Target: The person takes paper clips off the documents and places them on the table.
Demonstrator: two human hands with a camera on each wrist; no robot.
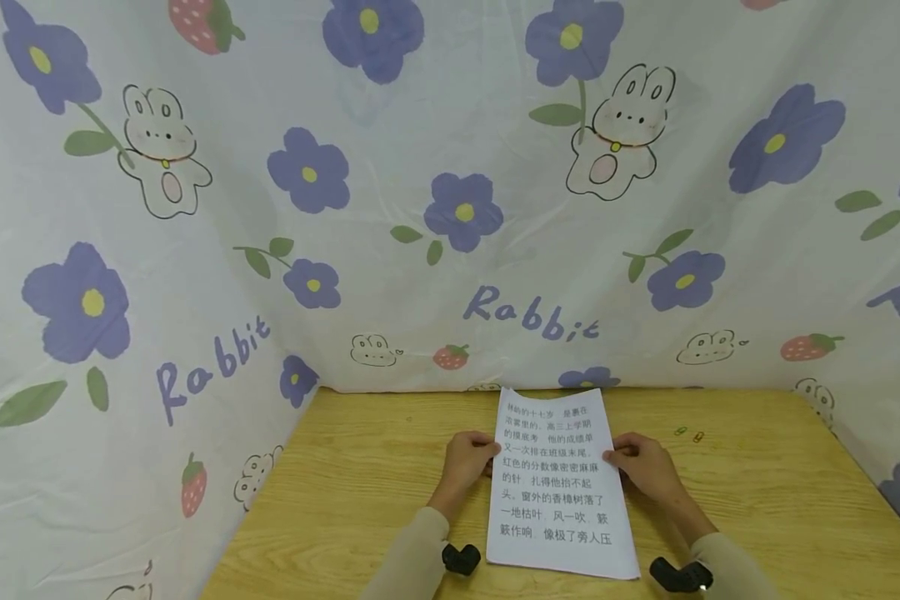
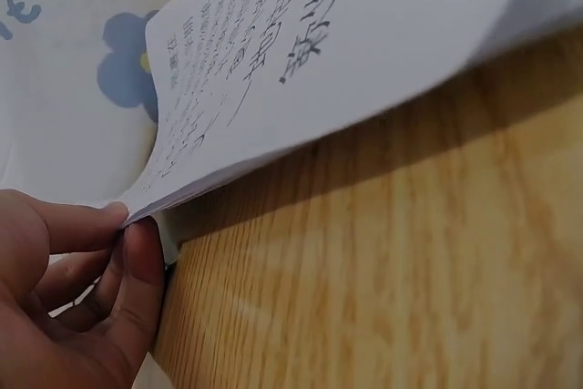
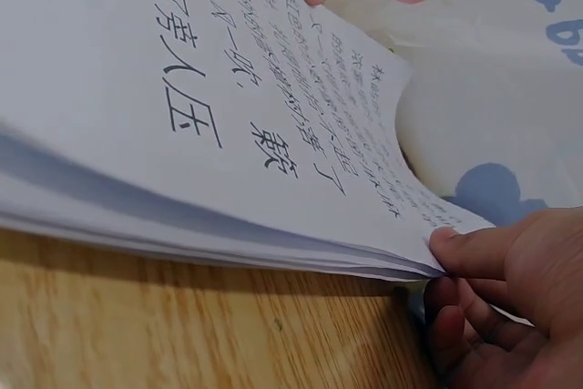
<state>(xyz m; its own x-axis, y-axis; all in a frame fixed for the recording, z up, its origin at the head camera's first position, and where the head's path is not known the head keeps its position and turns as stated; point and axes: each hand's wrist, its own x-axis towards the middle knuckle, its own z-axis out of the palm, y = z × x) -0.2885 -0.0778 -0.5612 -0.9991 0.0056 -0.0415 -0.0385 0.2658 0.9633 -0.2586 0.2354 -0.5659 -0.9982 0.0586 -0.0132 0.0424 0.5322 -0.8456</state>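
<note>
A stack of printed paper sheets (image 1: 553, 492) with large Chinese characters lies between the two hands, its far end lifted and curving up off the table. My left hand (image 1: 468, 463) pinches the left edge, thumb on top and fingers beneath, as the left wrist view shows with the hand (image 2: 82, 289) at the sheets' (image 2: 383, 34) edge. On the opposite side my right hand (image 1: 647, 468) pinches the right edge the same way. In the right wrist view several layers show along the stack's (image 3: 228, 243) side, and the right thumb presses on the top page.
Two small paper clips, one green (image 1: 681, 431) and one orange-brown (image 1: 698, 437), lie on the wooden table (image 1: 375, 467) to the right of the right hand. Behind the table hangs a white curtain (image 1: 390, 275) printed with rabbits, flowers and strawberries.
</note>
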